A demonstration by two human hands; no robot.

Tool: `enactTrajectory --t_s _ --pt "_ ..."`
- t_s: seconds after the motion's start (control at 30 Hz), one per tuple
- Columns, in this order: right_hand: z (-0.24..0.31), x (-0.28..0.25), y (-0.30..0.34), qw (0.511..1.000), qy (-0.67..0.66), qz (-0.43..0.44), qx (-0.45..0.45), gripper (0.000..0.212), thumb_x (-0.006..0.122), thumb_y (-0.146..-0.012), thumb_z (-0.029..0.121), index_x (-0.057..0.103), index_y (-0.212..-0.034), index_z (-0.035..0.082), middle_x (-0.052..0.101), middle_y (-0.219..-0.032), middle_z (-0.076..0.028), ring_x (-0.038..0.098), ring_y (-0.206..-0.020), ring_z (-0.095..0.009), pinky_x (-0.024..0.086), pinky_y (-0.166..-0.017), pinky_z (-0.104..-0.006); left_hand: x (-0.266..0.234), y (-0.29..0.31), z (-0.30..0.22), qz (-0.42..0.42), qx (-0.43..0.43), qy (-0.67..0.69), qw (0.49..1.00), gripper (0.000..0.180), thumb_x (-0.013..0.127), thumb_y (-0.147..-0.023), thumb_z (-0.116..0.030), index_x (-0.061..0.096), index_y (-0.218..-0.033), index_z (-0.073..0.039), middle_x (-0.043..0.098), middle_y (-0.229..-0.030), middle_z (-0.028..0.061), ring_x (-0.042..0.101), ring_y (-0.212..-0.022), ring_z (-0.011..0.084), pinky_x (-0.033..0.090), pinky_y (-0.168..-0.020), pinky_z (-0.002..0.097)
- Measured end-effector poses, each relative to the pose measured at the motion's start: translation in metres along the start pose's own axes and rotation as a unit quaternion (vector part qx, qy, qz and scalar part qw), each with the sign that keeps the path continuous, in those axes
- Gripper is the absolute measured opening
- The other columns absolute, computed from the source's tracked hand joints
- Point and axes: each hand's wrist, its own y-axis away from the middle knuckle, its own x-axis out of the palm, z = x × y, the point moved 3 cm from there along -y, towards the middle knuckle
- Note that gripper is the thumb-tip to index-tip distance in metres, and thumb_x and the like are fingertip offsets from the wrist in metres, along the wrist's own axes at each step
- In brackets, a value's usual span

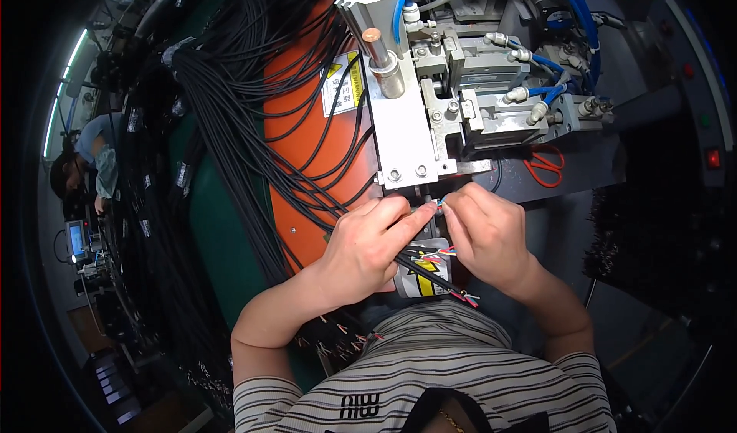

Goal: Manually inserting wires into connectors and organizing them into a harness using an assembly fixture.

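Observation:
My left hand (368,241) and my right hand (489,229) meet just below the front end of a metal press block (407,137). Both are closed, thumb and fingers pinching thin coloured wires (439,204), of which red and blue bits show between the fingertips. The rest of those wires is hidden by my fingers. Just below my hands, several black cables (430,272) end in loose red, white, blue and yellow wires (465,298). These lie over a silver surface with a yellow warning label (409,283).
A thick bundle of black cables (223,118) runs over the orange panel (307,168) and green surface (219,210) on the left. Pneumatic cylinders (491,76) with blue hoses stand behind right. Red-handled scissors (545,166) lie on the grey table. Far left, another person (92,153) bends over.

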Motion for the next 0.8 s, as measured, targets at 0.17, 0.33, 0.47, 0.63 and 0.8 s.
enactTrajectory --t_s 0.17,0.33,0.47,0.63,0.8 --pt "0.0 0.002 0.002 1.0 0.005 -0.015 0.008 0.008 0.066 -0.079 0.0 0.063 -0.087 0.001 0.058 -0.076 -0.009 0.061 -0.06 -0.027 0.047 -0.053 -0.0352 0.001 0.001 -0.001 0.0 -0.004 -0.006 1.0 0.063 0.062 -0.054 0.006 0.062 -0.117 0.0 0.05 -0.083 0.0087 0.054 -0.07 0.0254 0.047 -0.059 0.0347" --pt "-0.001 0.003 0.004 1.0 0.016 -0.013 0.014 0.007 0.066 -0.081 0.005 0.063 -0.087 0.002 0.057 -0.077 -0.008 0.061 -0.062 -0.025 0.048 -0.055 -0.0346 0.0 -0.001 -0.001 -0.007 0.012 -0.03 0.999 0.058 0.071 -0.06 0.002 0.063 -0.117 -0.002 0.054 -0.082 0.0082 0.056 -0.067 0.0229 0.046 -0.055 0.0334" --pt "-0.001 0.002 0.002 1.0 -0.003 -0.015 0.011 0.008 0.066 -0.079 0.0 0.063 -0.087 0.001 0.057 -0.075 -0.009 0.06 -0.06 -0.027 0.047 -0.053 -0.0357 -0.003 -0.003 -0.004 0.014 0.017 -0.03 0.999 0.057 0.063 -0.06 0.002 0.062 -0.117 0.0 0.052 -0.085 0.0084 0.054 -0.071 0.0248 0.048 -0.062 0.0349" --pt "0.005 -0.002 -0.006 0.997 0.063 0.013 -0.039 0.011 0.066 -0.075 -0.001 0.063 -0.086 0.0 0.056 -0.072 -0.01 0.058 -0.056 -0.029 0.046 -0.05 -0.0371 -0.005 -0.005 -0.01 0.052 0.023 -0.08 0.995 0.053 0.064 -0.064 -0.004 0.062 -0.117 0.001 0.051 -0.086 0.0087 0.055 -0.073 0.0238 0.048 -0.064 0.0347" --pt "-0.005 -0.006 -0.015 0.991 0.075 0.11 -0.031 0.012 0.066 -0.076 0.008 0.063 -0.085 0.002 0.058 -0.072 -0.008 0.06 -0.055 -0.028 0.047 -0.049 -0.0384 -0.005 -0.008 -0.012 0.08 0.046 -0.128 0.988 0.051 0.064 -0.067 -0.009 0.06 -0.117 0.004 0.051 -0.089 0.0086 0.055 -0.075 0.0232 0.048 -0.066 0.0339"
